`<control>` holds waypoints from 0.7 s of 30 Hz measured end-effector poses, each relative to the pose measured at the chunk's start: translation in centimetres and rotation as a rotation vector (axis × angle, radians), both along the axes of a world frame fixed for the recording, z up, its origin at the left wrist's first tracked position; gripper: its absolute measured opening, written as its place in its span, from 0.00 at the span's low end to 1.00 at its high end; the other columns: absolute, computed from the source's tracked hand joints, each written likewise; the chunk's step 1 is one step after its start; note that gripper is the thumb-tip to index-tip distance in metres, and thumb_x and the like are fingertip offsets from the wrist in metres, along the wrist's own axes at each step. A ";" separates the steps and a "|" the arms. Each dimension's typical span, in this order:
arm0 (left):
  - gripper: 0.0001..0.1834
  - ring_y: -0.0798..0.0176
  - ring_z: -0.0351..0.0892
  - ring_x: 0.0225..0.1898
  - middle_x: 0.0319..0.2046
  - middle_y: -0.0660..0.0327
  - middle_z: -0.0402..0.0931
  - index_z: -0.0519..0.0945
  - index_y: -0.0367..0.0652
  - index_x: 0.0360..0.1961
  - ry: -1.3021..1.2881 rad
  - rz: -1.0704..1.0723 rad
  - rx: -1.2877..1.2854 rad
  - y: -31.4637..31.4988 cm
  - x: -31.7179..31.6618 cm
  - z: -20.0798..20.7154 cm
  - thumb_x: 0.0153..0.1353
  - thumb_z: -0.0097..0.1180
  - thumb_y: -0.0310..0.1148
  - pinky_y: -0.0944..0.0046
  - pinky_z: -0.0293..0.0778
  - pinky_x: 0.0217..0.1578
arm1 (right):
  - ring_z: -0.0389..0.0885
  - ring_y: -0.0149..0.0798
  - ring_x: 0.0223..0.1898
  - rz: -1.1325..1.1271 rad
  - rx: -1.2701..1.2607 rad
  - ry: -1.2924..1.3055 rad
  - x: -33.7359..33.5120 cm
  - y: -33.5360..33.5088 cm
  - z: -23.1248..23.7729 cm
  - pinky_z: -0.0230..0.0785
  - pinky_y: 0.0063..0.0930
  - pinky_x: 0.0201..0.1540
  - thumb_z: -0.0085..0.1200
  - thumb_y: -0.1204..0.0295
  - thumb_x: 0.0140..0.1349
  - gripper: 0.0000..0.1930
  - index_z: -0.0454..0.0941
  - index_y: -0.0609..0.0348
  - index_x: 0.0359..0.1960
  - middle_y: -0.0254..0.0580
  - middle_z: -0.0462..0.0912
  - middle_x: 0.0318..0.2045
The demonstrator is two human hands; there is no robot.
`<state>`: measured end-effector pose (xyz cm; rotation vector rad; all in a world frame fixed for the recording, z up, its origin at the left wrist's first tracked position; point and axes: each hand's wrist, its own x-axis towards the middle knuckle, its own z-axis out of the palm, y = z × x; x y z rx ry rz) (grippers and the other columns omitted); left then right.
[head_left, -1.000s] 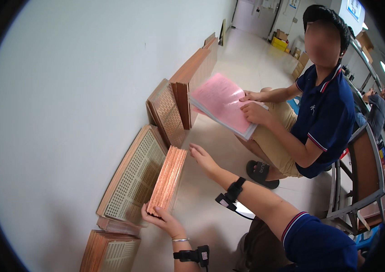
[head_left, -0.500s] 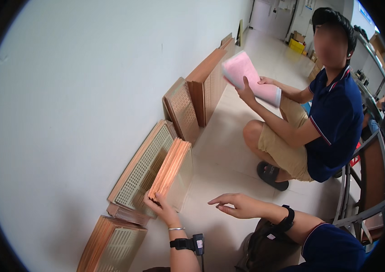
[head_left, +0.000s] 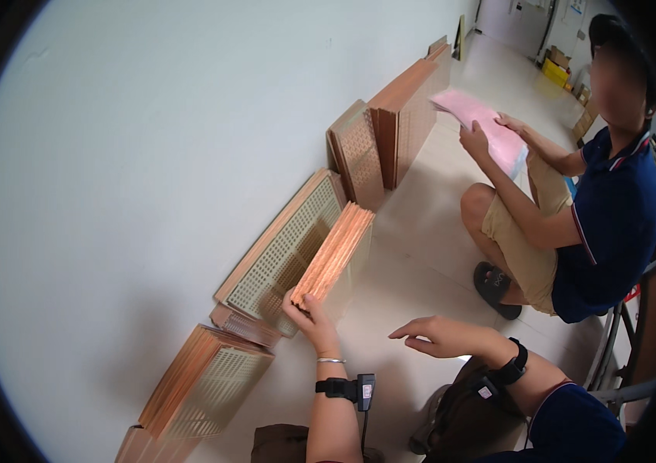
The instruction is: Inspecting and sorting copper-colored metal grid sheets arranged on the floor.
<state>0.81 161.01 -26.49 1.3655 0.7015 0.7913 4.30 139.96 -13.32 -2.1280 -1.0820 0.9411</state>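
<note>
My left hand [head_left: 314,322] is closed around the near end of a stack of thin boards with copper-coloured edges [head_left: 336,251]. The stack stands on edge, tilted, in front of a green perforated panel group [head_left: 272,266] that leans on the wall. My right hand [head_left: 442,337] hovers over the floor to the right of the stack, fingers stretched out, holding nothing. Nearest to me on the left, another bundle of perforated boards [head_left: 212,386] leans against the wall.
Along the wall farther off stand more brown boards [head_left: 413,100]. At the right a person [head_left: 613,208] squats, holding pink sheets [head_left: 490,131] in both hands. A metal-framed rack [head_left: 648,328] stands behind that person. Yellow box [head_left: 555,72] far back.
My view has turned left, so the scene sits farther right in it. The other person's pink sheets have tipped flatter. My left hand keeps its hold on the board stack.
</note>
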 end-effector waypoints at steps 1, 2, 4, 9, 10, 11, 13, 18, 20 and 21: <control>0.19 0.57 0.63 0.49 0.49 0.52 0.62 0.59 0.37 0.54 -0.027 0.019 -0.009 -0.1 0.0 -0.1 0.67 0.41 0.37 0.60 0.62 0.52 | 0.77 0.51 0.42 0.009 0.004 0.005 0.1 0.1 -0.1 0.69 0.39 0.49 0.44 0.69 0.64 0.15 0.73 0.56 0.51 0.50 0.79 0.43; 0.19 0.56 0.64 0.48 0.48 0.51 0.63 0.60 0.36 0.54 -0.054 0.039 -0.018 -0.1 0.1 -0.1 0.66 0.42 0.35 0.58 0.63 0.50 | 0.77 0.51 0.43 0.012 -0.006 0.014 0.1 0.2 -0.1 0.68 0.39 0.49 0.44 0.70 0.64 0.15 0.73 0.56 0.51 0.50 0.79 0.43; 0.19 0.56 0.64 0.48 0.48 0.51 0.63 0.60 0.36 0.54 -0.034 0.061 0.010 -0.3 0.0 0.1 0.66 0.42 0.36 0.58 0.63 0.50 | 0.77 0.51 0.43 0.026 -0.017 0.027 0.0 0.2 0.1 0.68 0.39 0.49 0.44 0.70 0.64 0.15 0.73 0.57 0.51 0.51 0.78 0.43; 0.22 0.58 0.63 0.50 0.50 0.52 0.62 0.58 0.38 0.56 -0.027 0.028 0.001 -0.4 0.0 -0.3 0.68 0.41 0.40 0.60 0.62 0.52 | 0.77 0.48 0.46 0.069 -0.036 0.018 0.1 0.0 -0.3 0.69 0.35 0.49 0.45 0.70 0.64 0.15 0.73 0.57 0.52 0.50 0.78 0.46; 0.22 0.58 0.63 0.50 0.50 0.52 0.62 0.58 0.38 0.56 -0.021 0.048 0.006 -0.4 0.0 -0.3 0.68 0.41 0.40 0.60 0.62 0.52 | 0.77 0.48 0.46 0.090 -0.032 0.023 0.0 0.1 -0.4 0.69 0.35 0.49 0.45 0.70 0.64 0.15 0.73 0.57 0.52 0.50 0.78 0.46; 0.22 0.57 0.64 0.49 0.49 0.51 0.63 0.59 0.37 0.55 -0.038 0.056 0.023 -0.4 0.0 -0.4 0.67 0.42 0.39 0.59 0.62 0.52 | 0.77 0.48 0.45 0.073 -0.047 0.023 -0.1 0.2 -0.2 0.69 0.35 0.49 0.45 0.71 0.64 0.15 0.73 0.57 0.52 0.49 0.78 0.45; 0.22 0.54 0.64 0.49 0.49 0.50 0.63 0.61 0.35 0.54 -0.056 0.068 0.016 -0.7 0.1 -0.8 0.65 0.44 0.40 0.57 0.62 0.51 | 0.77 0.48 0.45 0.077 -0.065 0.027 -0.2 0.6 0.4 0.69 0.35 0.48 0.45 0.71 0.64 0.15 0.73 0.56 0.52 0.49 0.78 0.45; 0.24 0.50 0.63 0.52 0.53 0.47 0.61 0.61 0.36 0.56 -0.013 0.076 0.023 -0.9 0.1 -0.7 0.65 0.43 0.41 0.55 0.62 0.52 | 0.78 0.47 0.44 0.031 -0.129 0.061 -0.3 1.2 0.5 0.69 0.35 0.48 0.47 0.72 0.62 0.16 0.73 0.54 0.53 0.47 0.79 0.44; 0.25 0.48 0.62 0.53 0.54 0.47 0.61 0.60 0.36 0.58 -0.023 0.095 0.065 -0.9 0.1 -0.7 0.64 0.43 0.41 0.53 0.61 0.53 | 0.78 0.48 0.43 0.040 -0.130 0.059 -0.4 1.4 0.5 0.70 0.35 0.48 0.47 0.72 0.62 0.16 0.73 0.54 0.52 0.48 0.79 0.44; 0.25 0.48 0.62 0.53 0.54 0.47 0.61 0.60 0.36 0.58 -0.025 0.094 0.062 -0.9 0.2 -0.7 0.64 0.43 0.41 0.53 0.61 0.53 | 0.78 0.48 0.43 0.039 -0.127 0.054 -0.4 1.5 0.5 0.70 0.36 0.48 0.46 0.71 0.62 0.15 0.74 0.55 0.51 0.48 0.79 0.44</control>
